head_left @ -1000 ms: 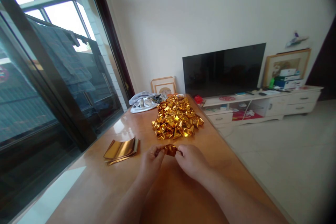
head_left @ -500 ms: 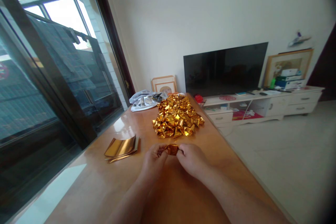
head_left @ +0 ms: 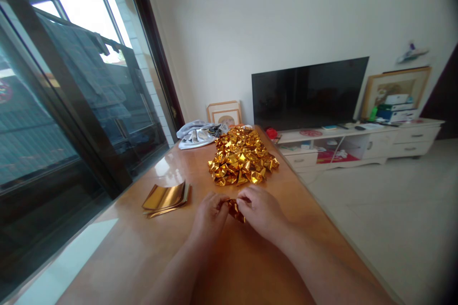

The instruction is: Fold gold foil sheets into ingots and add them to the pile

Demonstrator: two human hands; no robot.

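Between my hands is a piece of folded gold foil paper (head_left: 236, 211), shiny and creased, its lower right end hanging free. My left hand (head_left: 212, 209) pinches its left end between thumb and fingers. From the right, my right hand (head_left: 260, 207) is closed on its upper edge. Just beyond my hands lies a big heap of folded gold foil pieces (head_left: 243, 157). To the left of my left hand rests a stack of flat gold foil sheets (head_left: 166, 198), slightly curled at the edges.
All of this is on a glossy wooden table (head_left: 150, 252). Grey and white cloth (head_left: 198, 134) lies at its far left end. Behind stand a white cabinet (head_left: 379, 145) and a television (head_left: 309, 94). A glass sliding door (head_left: 71, 81) is on the left.
The foil piece has turned from lying level to slanting down to the right. My right hand has shifted up from its right end to its upper edge.
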